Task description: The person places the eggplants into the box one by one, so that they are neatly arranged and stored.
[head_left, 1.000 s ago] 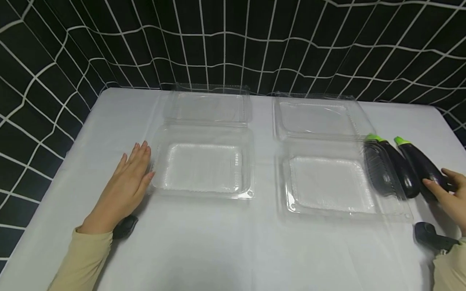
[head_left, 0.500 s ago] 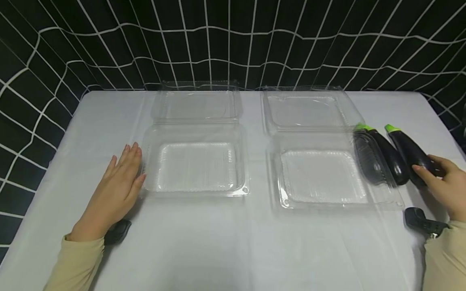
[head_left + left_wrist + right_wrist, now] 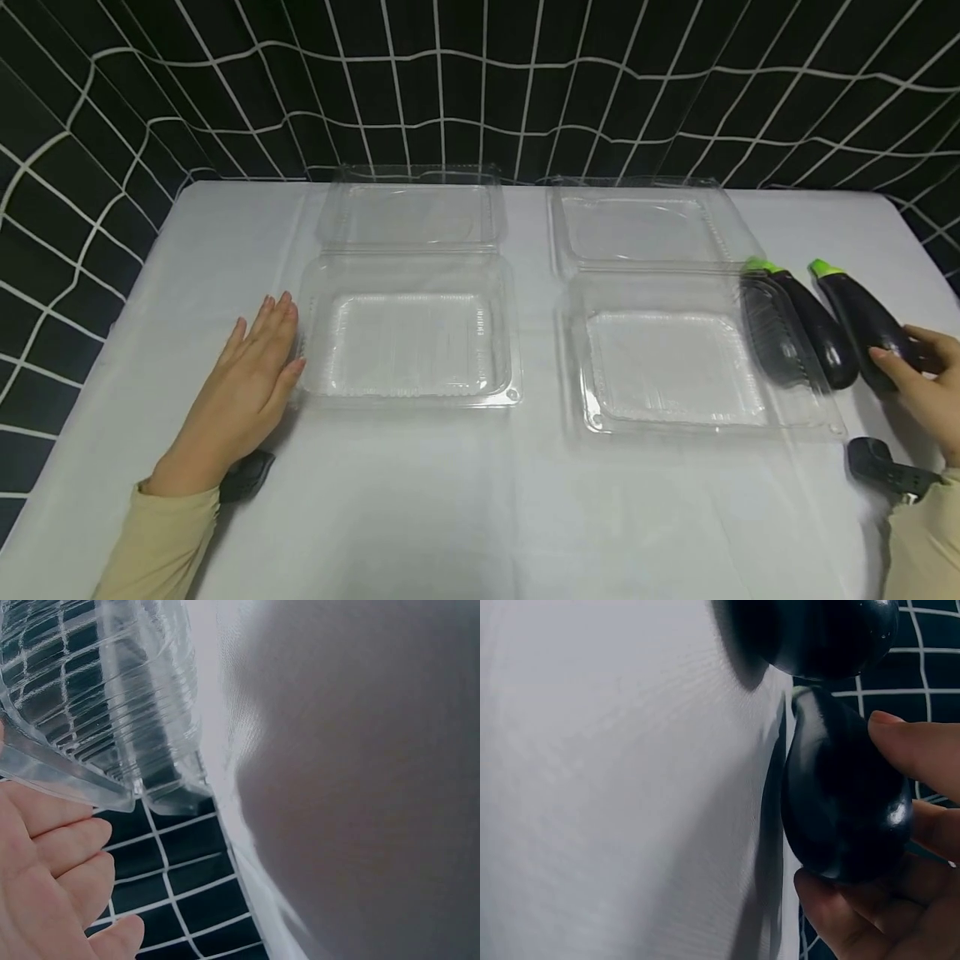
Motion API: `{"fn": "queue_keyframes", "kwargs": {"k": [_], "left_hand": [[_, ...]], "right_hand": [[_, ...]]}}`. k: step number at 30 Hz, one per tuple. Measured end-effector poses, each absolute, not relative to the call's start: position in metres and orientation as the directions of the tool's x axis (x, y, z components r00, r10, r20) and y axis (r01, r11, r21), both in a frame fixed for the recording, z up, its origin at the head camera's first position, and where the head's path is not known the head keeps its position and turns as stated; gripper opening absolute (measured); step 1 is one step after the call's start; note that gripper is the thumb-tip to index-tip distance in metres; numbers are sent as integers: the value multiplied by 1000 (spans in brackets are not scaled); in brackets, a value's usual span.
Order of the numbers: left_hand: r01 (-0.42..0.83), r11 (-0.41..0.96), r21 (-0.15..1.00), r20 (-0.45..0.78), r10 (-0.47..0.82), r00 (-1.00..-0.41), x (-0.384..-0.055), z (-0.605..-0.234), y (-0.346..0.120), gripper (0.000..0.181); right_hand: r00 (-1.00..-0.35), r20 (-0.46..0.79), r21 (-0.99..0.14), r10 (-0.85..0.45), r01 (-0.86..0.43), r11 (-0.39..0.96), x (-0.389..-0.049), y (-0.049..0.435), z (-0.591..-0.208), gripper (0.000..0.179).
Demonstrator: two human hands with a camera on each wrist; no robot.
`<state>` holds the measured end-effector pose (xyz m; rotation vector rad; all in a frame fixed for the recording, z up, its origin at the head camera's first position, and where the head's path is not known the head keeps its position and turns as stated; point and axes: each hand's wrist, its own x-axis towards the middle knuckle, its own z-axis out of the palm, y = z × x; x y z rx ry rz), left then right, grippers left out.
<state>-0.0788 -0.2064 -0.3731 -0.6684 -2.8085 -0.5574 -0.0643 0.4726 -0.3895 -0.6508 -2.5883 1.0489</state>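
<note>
My right hand [image 3: 933, 387] grips the lower end of an eggplant [image 3: 862, 321] at the right of the table. Thumb and fingers sit on either side of the dark, glossy eggplant [image 3: 844, 795] in the right wrist view. A second eggplant [image 3: 821, 333] lies just left of it, partly seen through the clear wall of the right plastic container [image 3: 675, 367]. Both eggplants have bright green stem ends pointing away from me. On the other side, my left hand [image 3: 240, 383] has its fingers extended beside the left plastic container [image 3: 408, 342], fingertips close to its wall.
Both clear containers stand with their lids folded back, the left lid [image 3: 420, 212] and right lid [image 3: 637, 229] near the far table edge. White cloth [image 3: 465, 500] covers the table. A dark curtain with white netting [image 3: 480, 92] hangs behind and at the sides.
The head view has shifted a little. The right hand stays on the eggplant, and the left hand keeps its place beside the left container.
</note>
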Motion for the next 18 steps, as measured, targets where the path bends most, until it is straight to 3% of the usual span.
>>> {"fn": "queue_keyframes", "kwargs": {"k": [10,18], "left_hand": [[468,825,316,280,390,-877,-79,-372,-204,56],[461,831,311,275,385,-881,-78,-371,-206,57]], "right_hand": [[-808,154,-738,569,289,610,-73,499,-405,50],[-797,143,-644,587,375,667,-85,533,-424,57]]}}
